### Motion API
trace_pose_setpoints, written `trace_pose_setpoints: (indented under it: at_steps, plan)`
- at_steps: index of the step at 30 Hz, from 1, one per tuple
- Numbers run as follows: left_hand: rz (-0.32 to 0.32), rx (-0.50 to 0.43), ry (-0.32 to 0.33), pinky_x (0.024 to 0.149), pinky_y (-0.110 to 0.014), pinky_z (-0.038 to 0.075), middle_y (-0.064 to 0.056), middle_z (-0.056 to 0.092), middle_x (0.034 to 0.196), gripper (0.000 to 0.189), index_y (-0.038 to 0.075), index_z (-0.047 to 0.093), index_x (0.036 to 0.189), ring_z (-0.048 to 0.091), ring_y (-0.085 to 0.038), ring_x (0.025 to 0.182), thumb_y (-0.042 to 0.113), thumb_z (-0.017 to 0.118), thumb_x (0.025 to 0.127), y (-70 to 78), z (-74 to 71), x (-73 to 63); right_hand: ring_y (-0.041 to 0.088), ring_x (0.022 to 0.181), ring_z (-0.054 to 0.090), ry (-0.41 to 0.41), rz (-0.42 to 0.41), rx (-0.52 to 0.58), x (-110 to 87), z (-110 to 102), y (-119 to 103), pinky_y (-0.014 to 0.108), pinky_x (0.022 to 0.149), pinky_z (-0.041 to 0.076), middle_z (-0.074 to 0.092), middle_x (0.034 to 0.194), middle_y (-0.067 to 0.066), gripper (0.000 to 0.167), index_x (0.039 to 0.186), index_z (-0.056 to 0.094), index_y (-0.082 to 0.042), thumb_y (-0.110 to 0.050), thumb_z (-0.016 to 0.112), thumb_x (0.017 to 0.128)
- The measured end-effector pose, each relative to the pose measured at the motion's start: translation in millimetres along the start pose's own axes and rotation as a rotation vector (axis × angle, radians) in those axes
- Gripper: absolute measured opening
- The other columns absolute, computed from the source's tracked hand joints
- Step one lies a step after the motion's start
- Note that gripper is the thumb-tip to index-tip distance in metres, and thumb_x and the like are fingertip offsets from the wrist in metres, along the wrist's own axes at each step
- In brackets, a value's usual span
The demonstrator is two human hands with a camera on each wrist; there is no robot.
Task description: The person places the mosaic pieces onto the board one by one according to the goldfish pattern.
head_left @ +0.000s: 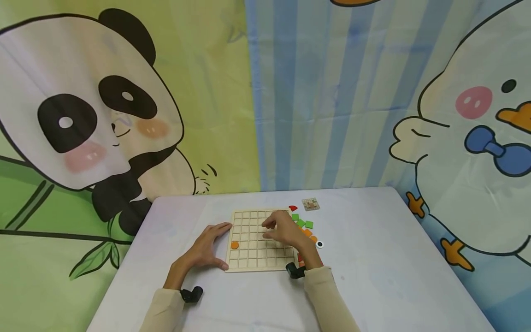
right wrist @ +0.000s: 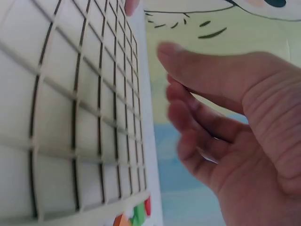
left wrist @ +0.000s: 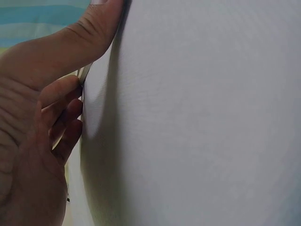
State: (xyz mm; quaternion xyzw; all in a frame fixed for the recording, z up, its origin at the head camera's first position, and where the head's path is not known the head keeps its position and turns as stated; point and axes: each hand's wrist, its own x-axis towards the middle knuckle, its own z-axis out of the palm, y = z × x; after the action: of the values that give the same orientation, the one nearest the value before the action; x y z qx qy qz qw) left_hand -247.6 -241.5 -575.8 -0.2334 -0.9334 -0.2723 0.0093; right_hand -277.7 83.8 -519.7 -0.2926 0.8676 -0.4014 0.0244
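A pale wooden board (head_left: 253, 263) with a raised grid lies on the white table. One round orange piece (head_left: 234, 245) sits in a cell near its left edge. With thumb and fingers spread, my left hand (head_left: 205, 246) touches the board's left side at two corners; the left wrist view shows its thumb (left wrist: 89, 35) close to the edge. Over the right half of the board hovers my right hand (head_left: 286, 230), its fingers loosely bent. In the right wrist view, thumb and fingers (right wrist: 181, 110) stand apart, and no piece shows between them.
Along the board's right side lie green squares (head_left: 300, 223), orange pieces (head_left: 307, 233), a red piece (head_left: 293, 208) and a white disc with a black centre (head_left: 320, 244). Farther back is a small patterned card (head_left: 310, 204). Printed curtains (head_left: 303, 92) hang behind the table (head_left: 365, 258).
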Motion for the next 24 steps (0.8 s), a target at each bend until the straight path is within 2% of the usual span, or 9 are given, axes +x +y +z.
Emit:
trace_pose_setpoints:
  at_steps: [6,9,15,19,24]
  plan:
    - [0.012,0.004,0.002,0.116,-0.065,0.047,-0.017,0.051,0.167,0.139,0.006,0.049,0.164,0.052,-0.037,0.138,0.05,0.11,0.047,0.6,0.2,0.4,0.025,0.092,0.068,0.078,0.047,0.007,-17.8,-17,18,0.033,0.082,0.058,0.079,0.108,0.02,0.025,0.112,0.083,0.003,-0.005,0.088,0.09]
    - [0.01,0.007,-0.001,0.116,-0.065,0.047,-0.017,0.051,0.167,0.139,0.006,0.049,0.164,0.052,-0.037,0.139,0.052,0.109,0.047,0.2,1.1,1.2,0.024,0.09,0.068,0.11,0.065,-0.011,-27.2,-28,27,0.036,0.082,0.06,0.08,0.107,0.019,0.023,0.111,0.083,0.003,-0.006,0.088,0.09]
    - [-0.043,-0.007,-0.034,0.12,-0.065,0.045,-0.013,0.049,0.17,0.14,0.01,0.048,0.165,0.05,-0.038,0.145,0.051,0.11,0.047,-2.5,0.1,1.4,0.022,0.087,0.07,0.132,0.129,-0.021,-47.2,-45,41,0.037,0.081,0.062,0.081,0.105,0.019,0.022,0.111,0.083,0.004,-0.005,0.087,0.091]
    - [-0.032,0.005,-0.024,0.119,-0.064,0.046,-0.011,0.05,0.169,0.141,0.011,0.048,0.165,0.05,-0.036,0.145,0.053,0.11,0.046,-5.5,2.2,0.9,0.02,0.087,0.068,0.154,0.22,-0.028,-59.9,-54,51,0.032,0.079,0.06,0.081,0.101,0.014,0.022,0.109,0.084,0.002,-0.005,0.089,0.089]
    - [-0.031,-0.005,-0.03,0.12,-0.063,0.046,-0.009,0.049,0.17,0.141,0.013,0.048,0.166,0.049,-0.035,0.145,0.054,0.11,0.046,-5.5,2.6,1.6,0.018,0.085,0.064,0.143,0.269,-0.046,-74.6,-68,63,0.03,0.076,0.056,0.077,0.095,0.007,0.022,0.106,0.085,-0.001,-0.007,0.092,0.086]
